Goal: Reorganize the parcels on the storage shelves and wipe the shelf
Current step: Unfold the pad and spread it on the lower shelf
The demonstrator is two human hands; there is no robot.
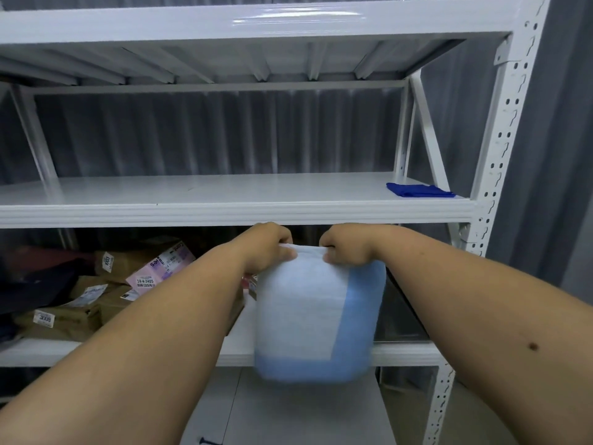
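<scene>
Far left, lower shelf [237, 351]: a pile of brown cardboard parcels [64, 316] with white labels is lying against something dark at the frame edge, too dim to identify. A pink-labelled parcel [160, 268] is leaning tilted on top of the brown ones, just left of the person's left forearm.

Centre: the left hand [266, 244] is pinching the top left edge of a soft pale-blue parcel [316, 316], fingers curled tight over the seam. The parcel is hanging free in front of the lower shelf's front rail — not resting on any surface — with its white panel facing the camera and a darker blue band along its right side and bottom. Its outline is slightly blurred.

The right hand [348, 247] is gripping the top right edge of the same parcel, knuckles up, fingers curled closed around the material. Both hands are sitting just under the front lip of the middle shelf [192, 194].

Right: a folded dark blue cloth [417, 190] is lying flat on the middle shelf near its right end, beside the white perforated upright [500, 155].
</scene>
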